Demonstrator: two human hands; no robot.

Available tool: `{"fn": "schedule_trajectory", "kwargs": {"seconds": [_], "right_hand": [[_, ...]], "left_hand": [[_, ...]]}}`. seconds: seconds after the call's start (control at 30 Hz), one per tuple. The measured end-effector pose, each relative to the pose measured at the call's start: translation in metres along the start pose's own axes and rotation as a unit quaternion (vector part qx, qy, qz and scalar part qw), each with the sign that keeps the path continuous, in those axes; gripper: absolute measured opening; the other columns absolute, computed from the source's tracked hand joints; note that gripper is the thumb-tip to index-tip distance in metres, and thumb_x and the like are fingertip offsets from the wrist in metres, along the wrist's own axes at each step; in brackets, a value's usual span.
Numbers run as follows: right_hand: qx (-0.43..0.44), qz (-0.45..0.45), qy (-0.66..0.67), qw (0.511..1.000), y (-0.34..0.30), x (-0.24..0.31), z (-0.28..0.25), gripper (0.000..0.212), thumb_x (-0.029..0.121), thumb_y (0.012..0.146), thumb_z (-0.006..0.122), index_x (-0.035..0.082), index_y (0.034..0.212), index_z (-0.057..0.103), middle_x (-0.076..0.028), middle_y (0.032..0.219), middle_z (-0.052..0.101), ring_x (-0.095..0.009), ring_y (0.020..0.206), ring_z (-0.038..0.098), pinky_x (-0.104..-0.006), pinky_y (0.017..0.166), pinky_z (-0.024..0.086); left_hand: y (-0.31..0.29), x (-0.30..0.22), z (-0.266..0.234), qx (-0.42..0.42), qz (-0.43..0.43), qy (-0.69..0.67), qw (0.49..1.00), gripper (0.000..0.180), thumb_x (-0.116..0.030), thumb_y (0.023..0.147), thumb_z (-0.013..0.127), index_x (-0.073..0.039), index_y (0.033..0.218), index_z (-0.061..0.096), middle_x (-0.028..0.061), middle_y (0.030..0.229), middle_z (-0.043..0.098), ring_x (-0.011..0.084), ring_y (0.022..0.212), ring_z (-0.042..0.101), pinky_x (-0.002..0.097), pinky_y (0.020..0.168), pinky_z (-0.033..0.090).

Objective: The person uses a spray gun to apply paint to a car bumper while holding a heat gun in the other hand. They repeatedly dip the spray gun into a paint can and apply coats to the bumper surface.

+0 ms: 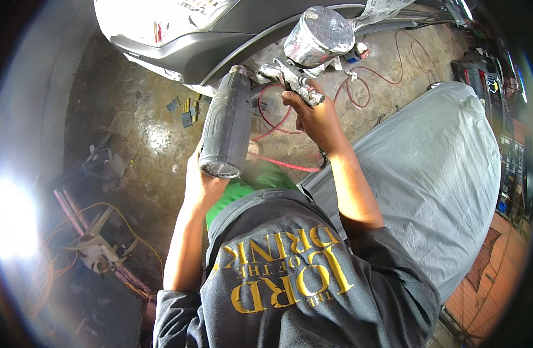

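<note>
My left hand (207, 188) is closed round the lower part of a dark grey heat gun (227, 122), its handle hidden behind the body. The vented round end faces back toward me and the narrow nozzle points at the car. In my right hand (320, 120) is a paint spray gun (300, 87), fingers wrapped round its grip. A paint-smeared metal cup (318, 37) sits at the far end of the spray gun. Just beyond both tools is the grey lower bodywork of a car (185, 55), close to the heat gun's nozzle.
A red hose (289, 166) runs beside my right wrist, with more red hose looped on the concrete floor. Sanding pieces (186, 119) lie left of the heat gun. A grey sheet (417, 174) covers something large at right. A bright lamp (11, 217) and a stand (98, 249) are at left.
</note>
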State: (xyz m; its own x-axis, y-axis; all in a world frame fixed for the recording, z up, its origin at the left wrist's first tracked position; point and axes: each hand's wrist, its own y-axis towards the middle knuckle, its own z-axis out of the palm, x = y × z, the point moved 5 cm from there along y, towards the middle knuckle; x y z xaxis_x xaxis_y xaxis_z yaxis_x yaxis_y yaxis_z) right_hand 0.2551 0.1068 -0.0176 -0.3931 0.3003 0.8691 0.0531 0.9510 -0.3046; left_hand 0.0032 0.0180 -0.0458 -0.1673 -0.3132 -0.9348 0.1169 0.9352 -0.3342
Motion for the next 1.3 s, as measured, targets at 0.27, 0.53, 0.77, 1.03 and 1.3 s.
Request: {"fn": "schedule_trajectory", "kwargs": {"seconds": [0.27, 0.53, 0.77, 1.03, 1.3], "right_hand": [[-0.118, -0.035, 0.025, 0.992, 0.011, 0.006, -0.037, 0.039, 0.035, 0.094, 0.074, 0.004, 0.114, 0.062, -0.001, 0.079, 0.065, -0.005, 0.048, 0.047, -0.0241, 0.044, 0.037], [-0.253, -0.052, -0.002, 0.966, 0.010, 0.019, -0.076, 0.033, 0.037, 0.097, 0.069, 0.004, 0.101, 0.067, -0.003, 0.079, 0.067, -0.007, 0.047, 0.052, -0.0244, 0.042, 0.039], [-0.172, -0.039, -0.017, 0.984, 0.002, 0.037, -0.056, 0.035, 0.032, 0.095, 0.072, 0.003, 0.112, 0.065, -0.003, 0.079, 0.066, -0.009, 0.050, 0.055, -0.0262, 0.045, 0.046], [-0.056, -0.021, -0.046, 0.997, 0.003, 0.050, -0.047, 0.032, 0.034, 0.095, 0.073, 0.006, 0.110, 0.066, 0.000, 0.076, 0.065, -0.006, 0.056, 0.052, -0.0245, 0.049, 0.043], [-0.184, -0.062, -0.080, 0.978, 0.007, 0.054, -0.092, 0.051, 0.042, 0.088, 0.076, 0.007, 0.124, 0.065, -0.002, 0.081, 0.069, -0.008, 0.059, 0.053, -0.0264, 0.054, 0.044]], "left_hand": [[0.022, -0.009, 0.001, 0.027, 0.034, -0.022, 0.999, 0.055, -0.011, 0.079, 0.080, 0.002, 0.128, 0.059, 0.0161, 0.113, 0.072, 0.0209, 0.105, 0.068, 0.0339, 0.094, 0.051], [0.034, -0.052, 0.000, 0.044, 0.047, 0.006, 0.998, 0.056, -0.012, 0.077, 0.080, 0.001, 0.127, 0.059, 0.0173, 0.110, 0.072, 0.0222, 0.101, 0.068, 0.0352, 0.093, 0.052], [0.029, -0.057, -0.008, 0.032, 0.042, 0.011, 0.999, 0.056, -0.010, 0.076, 0.079, 0.002, 0.127, 0.059, 0.0175, 0.111, 0.072, 0.0219, 0.100, 0.069, 0.0348, 0.091, 0.053], [0.021, -0.063, -0.009, 0.013, 0.055, 0.000, 0.998, 0.055, -0.010, 0.077, 0.079, 0.002, 0.127, 0.059, 0.0178, 0.109, 0.072, 0.0211, 0.099, 0.069, 0.0348, 0.090, 0.053], [0.024, -0.067, -0.006, 0.023, 0.069, -0.007, 0.997, 0.054, -0.010, 0.077, 0.078, 0.003, 0.126, 0.060, 0.0181, 0.109, 0.072, 0.0234, 0.100, 0.070, 0.0351, 0.091, 0.053]]}}
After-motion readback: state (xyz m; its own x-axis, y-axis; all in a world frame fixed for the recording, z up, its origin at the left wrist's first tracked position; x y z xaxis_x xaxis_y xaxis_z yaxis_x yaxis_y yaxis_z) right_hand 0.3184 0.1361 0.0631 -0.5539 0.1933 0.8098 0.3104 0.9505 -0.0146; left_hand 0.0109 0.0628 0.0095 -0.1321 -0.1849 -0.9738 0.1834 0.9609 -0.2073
